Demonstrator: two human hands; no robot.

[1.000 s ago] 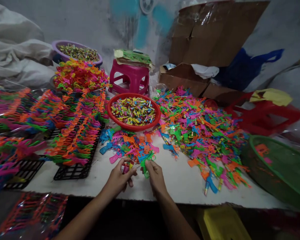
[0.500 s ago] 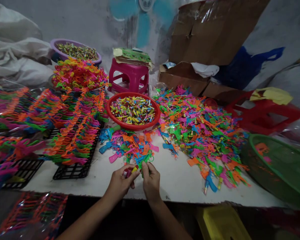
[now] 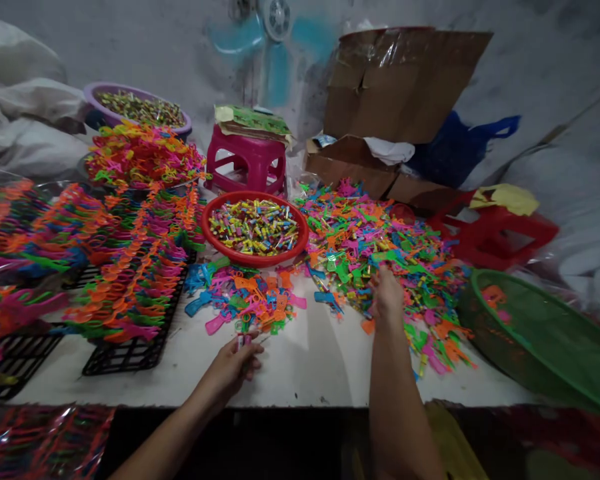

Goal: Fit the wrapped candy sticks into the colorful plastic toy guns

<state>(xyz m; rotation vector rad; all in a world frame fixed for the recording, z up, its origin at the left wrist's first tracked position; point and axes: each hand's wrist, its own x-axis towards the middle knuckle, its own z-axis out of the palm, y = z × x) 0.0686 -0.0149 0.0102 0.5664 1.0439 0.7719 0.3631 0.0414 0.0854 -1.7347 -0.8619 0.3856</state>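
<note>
My left hand (image 3: 233, 367) is closed around small red-and-pink tubes (image 3: 244, 341), low over the white table near its front edge. My right hand (image 3: 387, 297) reaches over the big heap of coloured plastic toy guns (image 3: 350, 233); motion blurs its fingers. A green toy gun (image 3: 386, 255) shows at its fingertips, partly hidden by the hand. Just beyond my left hand lies a smaller pile of toy guns (image 3: 260, 297) in orange, blue, pink and green. Behind that pile stands a red basin (image 3: 210, 243) full of small wrapped tubes.
Black racks (image 3: 123, 360) with rows of coloured plastic pieces fill the left. A green basket (image 3: 480, 300) stands at the right end. At the back are a magenta stool (image 3: 253, 160), a purple basin (image 3: 93, 100), a cardboard box (image 3: 380, 100) and a fan (image 3: 277, 67).
My right hand has moved from beside my left hand to the heap on the right, carrying the green toy gun. The yellow tube no longer shows in my left hand. The view has shifted slightly.
</note>
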